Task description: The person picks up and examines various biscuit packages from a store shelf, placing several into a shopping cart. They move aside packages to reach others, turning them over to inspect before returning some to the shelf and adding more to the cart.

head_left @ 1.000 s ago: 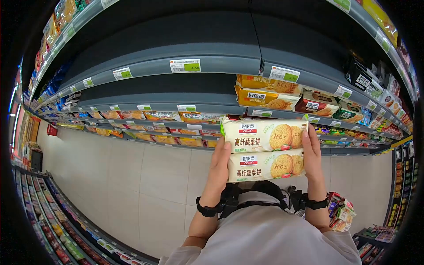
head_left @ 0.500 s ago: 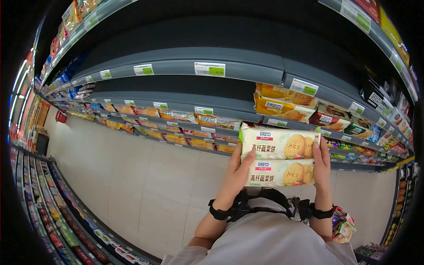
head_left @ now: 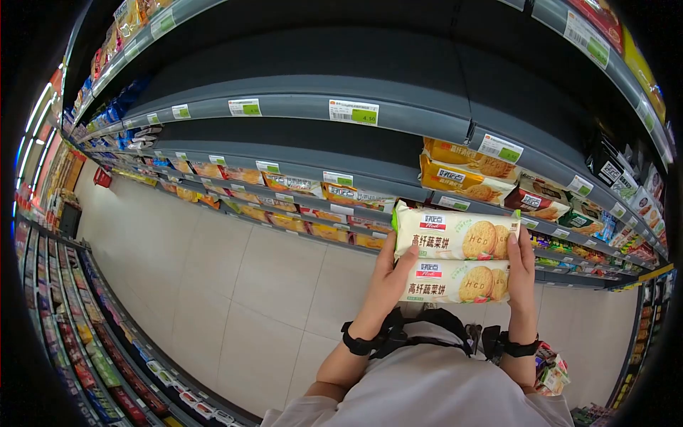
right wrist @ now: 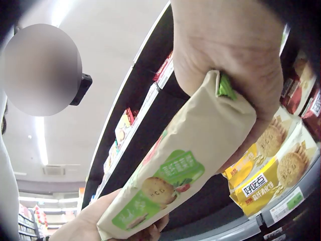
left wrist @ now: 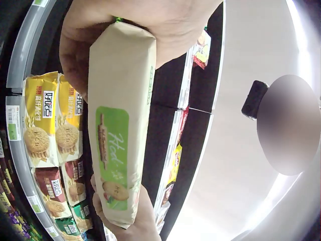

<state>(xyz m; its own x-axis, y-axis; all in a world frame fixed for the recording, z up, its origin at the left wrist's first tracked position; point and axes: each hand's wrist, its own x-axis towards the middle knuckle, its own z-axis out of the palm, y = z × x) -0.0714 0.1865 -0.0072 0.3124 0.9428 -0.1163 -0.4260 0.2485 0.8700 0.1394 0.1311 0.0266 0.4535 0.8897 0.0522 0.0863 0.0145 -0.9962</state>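
Two cream biscuit packs (head_left: 455, 281), printed with round biscuits, are held side by side in front of the body, faces up. My left hand (head_left: 388, 281) grips their left end, thumb on the front of the packs. The right end is gripped by my right hand (head_left: 521, 274), its thumb along the edge. The left wrist view shows the side of one pack (left wrist: 120, 125) between the left hand (left wrist: 135, 25) and the other hand below. In the right wrist view the right hand (right wrist: 230, 55) curls round the end of a pack (right wrist: 185, 150).
Dark shelves with price labels (head_left: 353, 112) stretch across the front. Yellow biscuit packs (head_left: 466, 183) stand just beyond the held packs, with red packs (head_left: 535, 203) to their right. Another stocked shelf (head_left: 78, 327) curves along the left. Several packs (head_left: 551, 373) lie low at the right.
Both hands and the two packs have shifted right and slightly down in the head view, while the shelves have also shifted right and down. The grip looks the same.
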